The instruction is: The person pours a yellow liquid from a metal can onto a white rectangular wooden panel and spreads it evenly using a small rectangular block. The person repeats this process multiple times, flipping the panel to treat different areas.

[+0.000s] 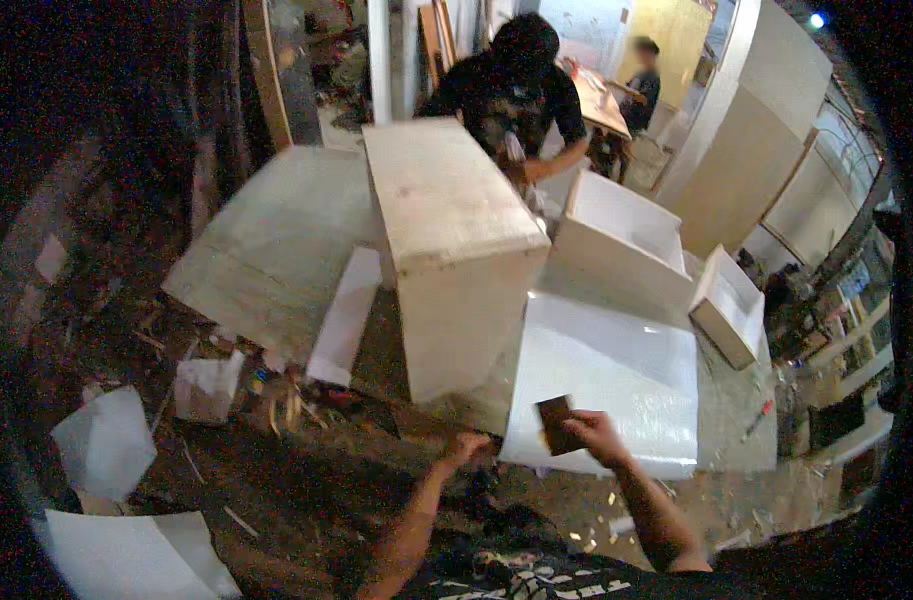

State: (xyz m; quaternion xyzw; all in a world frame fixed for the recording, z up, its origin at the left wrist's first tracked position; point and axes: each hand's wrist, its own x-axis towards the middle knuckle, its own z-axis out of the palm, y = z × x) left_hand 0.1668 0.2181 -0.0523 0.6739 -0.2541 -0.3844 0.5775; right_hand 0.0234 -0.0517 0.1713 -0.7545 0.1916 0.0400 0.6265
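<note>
My right hand grips a flat, dark brown rectangular piece by its right edge. It is over the near part of a glossy white sheet. To the left of the sheet's near corner is my left hand, its fingers drawn together; what they hold, if anything, is too dark to make out. Beyond my hands a tall, pale wooden cabinet box stands on the work surface. Across from me, a person in a dark shirt leans behind the box, one arm reaching toward its right side.
Two pale open drawers sit at the right. Left of the box lie a large board and a narrow white strip. Scraps and a white container litter the left. Farther back, another person is beside a table.
</note>
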